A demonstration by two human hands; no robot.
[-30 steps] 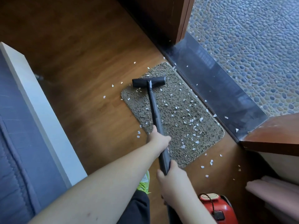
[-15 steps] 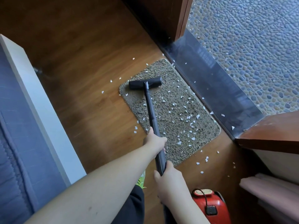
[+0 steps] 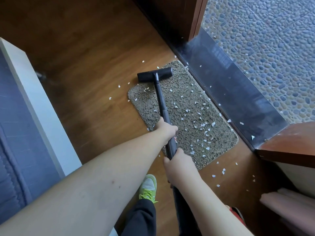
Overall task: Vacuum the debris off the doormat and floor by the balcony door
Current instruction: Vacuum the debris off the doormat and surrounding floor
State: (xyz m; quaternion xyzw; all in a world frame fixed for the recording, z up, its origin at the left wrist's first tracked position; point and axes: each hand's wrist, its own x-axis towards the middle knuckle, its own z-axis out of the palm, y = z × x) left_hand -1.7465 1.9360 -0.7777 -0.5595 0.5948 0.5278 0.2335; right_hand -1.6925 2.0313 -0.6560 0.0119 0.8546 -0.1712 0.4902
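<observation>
By the balcony door, on the wood floor (image 3: 95,86), lies the doormat (image 3: 185,99) under white bits (image 3: 203,124); the vacuum pipe (image 3: 161,99) reaches its far corner, left hand (image 3: 164,130) and right hand (image 3: 179,169) both wrapped around it

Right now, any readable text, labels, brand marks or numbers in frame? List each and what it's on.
None readable.
Vacuum head and wand: plain black, no visible marking.
Doormat: no print.
Green shoe: no legible logo.
Red vacuum body: only a sliver shows, no label in view.
Dark threshold: faint reflections only, not text.
</observation>
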